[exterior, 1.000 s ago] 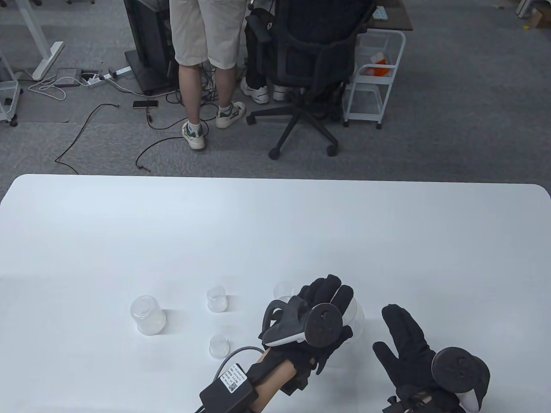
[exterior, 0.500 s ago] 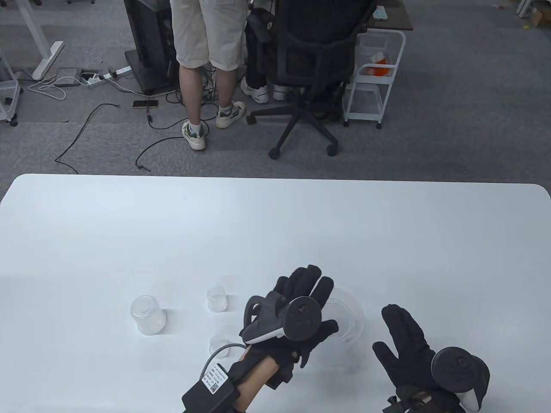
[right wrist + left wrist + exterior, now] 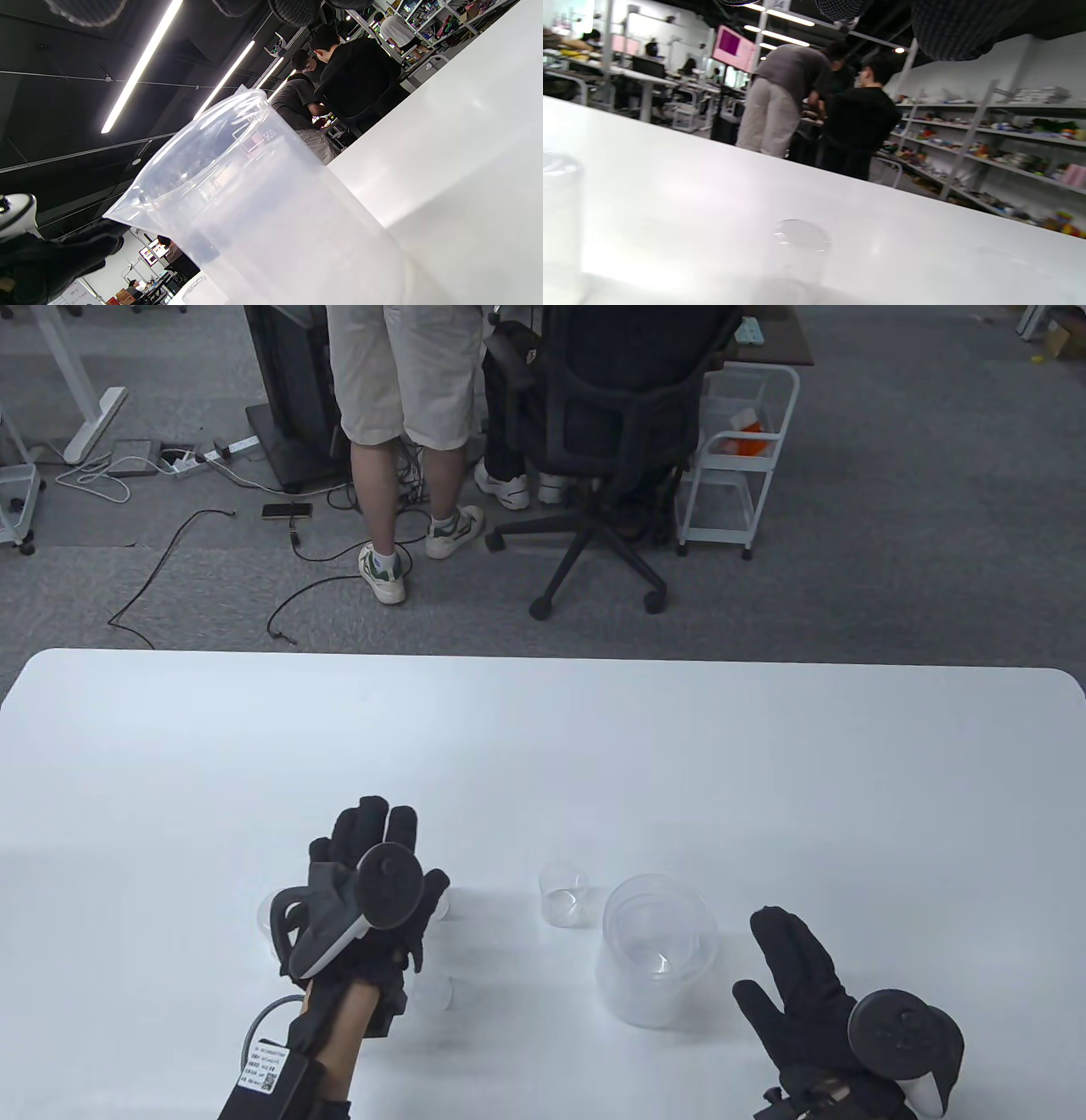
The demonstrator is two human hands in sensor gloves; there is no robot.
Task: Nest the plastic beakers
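A large clear beaker stands on the white table with another clear beaker nested inside it; it fills the right wrist view. A small clear beaker stands just left of it. My left hand hovers open and empty over the left group: a medium beaker mostly hidden under it, a small beaker at its right edge, and another small one nearer me. The left wrist view shows a small beaker and a bigger one. My right hand rests open on the table right of the large beaker.
Beyond the table's far edge stand a person in shorts, a black office chair and a white wire cart, with cables on the carpet. The far half of the table holds no objects.
My left hand has moved left from over the large beaker to above the left group of beakers, uncovering the large beaker and the small one beside it. My right hand has stayed still.
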